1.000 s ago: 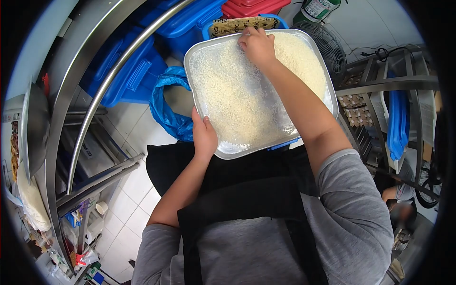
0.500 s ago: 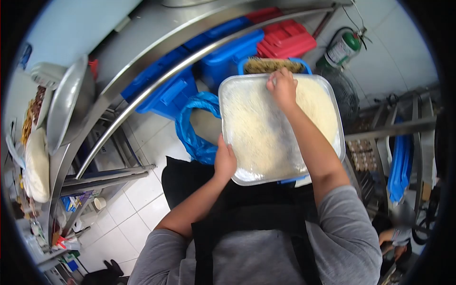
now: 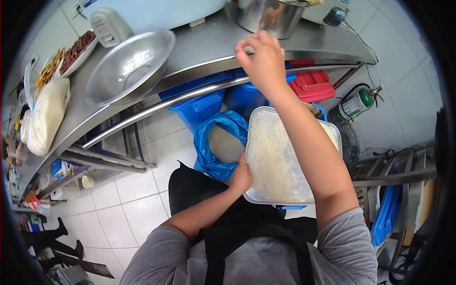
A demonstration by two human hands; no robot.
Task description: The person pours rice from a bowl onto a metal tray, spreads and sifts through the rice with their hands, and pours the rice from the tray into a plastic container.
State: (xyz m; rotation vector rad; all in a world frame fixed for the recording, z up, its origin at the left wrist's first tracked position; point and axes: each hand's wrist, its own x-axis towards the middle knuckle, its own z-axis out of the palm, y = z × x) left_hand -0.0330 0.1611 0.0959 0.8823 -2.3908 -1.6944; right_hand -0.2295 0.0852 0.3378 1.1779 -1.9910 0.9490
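Note:
A rectangular metal tray (image 3: 249, 156) with pale grains (image 3: 275, 156) spread over it lies in front of me. My left hand (image 3: 241, 176) holds the tray by its left edge, fingers under the rim. Raised above the far side of the tray, my right hand (image 3: 264, 59) has its fingertips pinched together near the bench edge; whatever is between them is too small to make out. Left of the tray stands an open blue plastic bag (image 3: 204, 147) with pale contents.
On the steel bench (image 3: 204, 45) are a large metal bowl (image 3: 130, 69), a metal pot (image 3: 270, 19) and a white bag (image 3: 47, 116). Blue bins (image 3: 197, 109), a red bin (image 3: 311, 85), a fire extinguisher (image 3: 356, 103) and a fan (image 3: 349, 142) stand beyond. Another person's legs (image 3: 57, 242) show at lower left.
My right hand has lifted from the grains and moved up toward the bench. The view has tilted up, showing more of the bench. My left hand still holds the tray.

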